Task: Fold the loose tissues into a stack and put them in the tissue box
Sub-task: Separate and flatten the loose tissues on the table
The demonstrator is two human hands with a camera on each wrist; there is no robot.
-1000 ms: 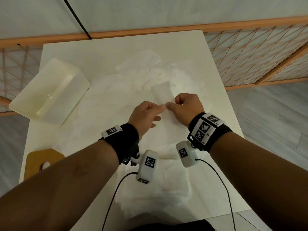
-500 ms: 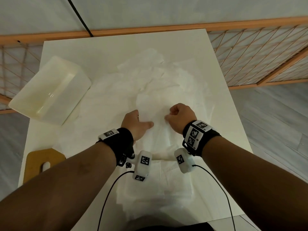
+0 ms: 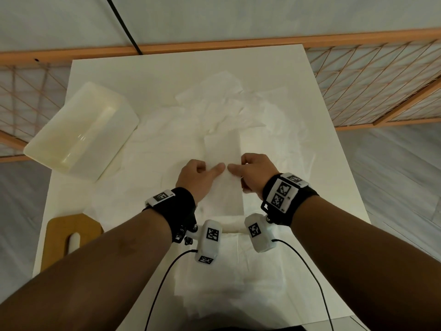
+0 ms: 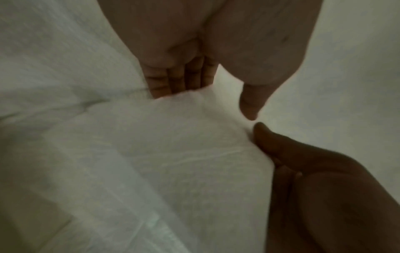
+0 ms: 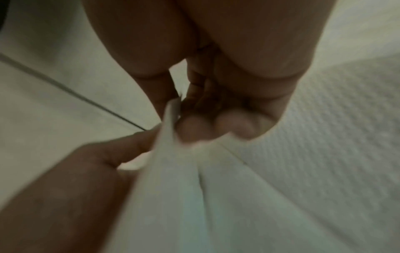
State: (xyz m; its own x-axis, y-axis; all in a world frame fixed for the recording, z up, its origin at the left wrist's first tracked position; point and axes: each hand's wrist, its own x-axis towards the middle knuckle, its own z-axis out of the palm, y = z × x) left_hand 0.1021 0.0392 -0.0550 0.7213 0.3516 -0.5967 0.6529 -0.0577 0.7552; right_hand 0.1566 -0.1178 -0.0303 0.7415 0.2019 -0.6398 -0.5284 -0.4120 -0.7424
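Note:
A narrow folded tissue strip [image 3: 223, 149] lies lengthwise over the loose tissues [image 3: 229, 103] spread across the white table [image 3: 148, 75]. My left hand [image 3: 212, 169] and right hand [image 3: 235, 167] meet at the strip's middle, thumbs nearly touching. Each hand pinches the tissue. In the left wrist view the left hand's fingers [image 4: 179, 80] slip under the tissue [image 4: 162, 154] edge, thumb above. The right wrist view shows the right hand [image 5: 194, 126] bunching the tissue [image 5: 194, 196] in curled fingers. The open white tissue box [image 3: 47, 149] sits tilted at the table's left.
A wooden lid [image 3: 59, 230] with a slot lies at the near left corner. A flat stack of folded tissues [image 3: 226, 271] rests near the front edge under my wrists. An orange lattice fence [image 3: 370, 80] runs behind and to the right of the table.
A second ago the hands held a tissue up; half a second ago they pressed down wider apart. Now the thumbs have come together on a narrow folded strip.

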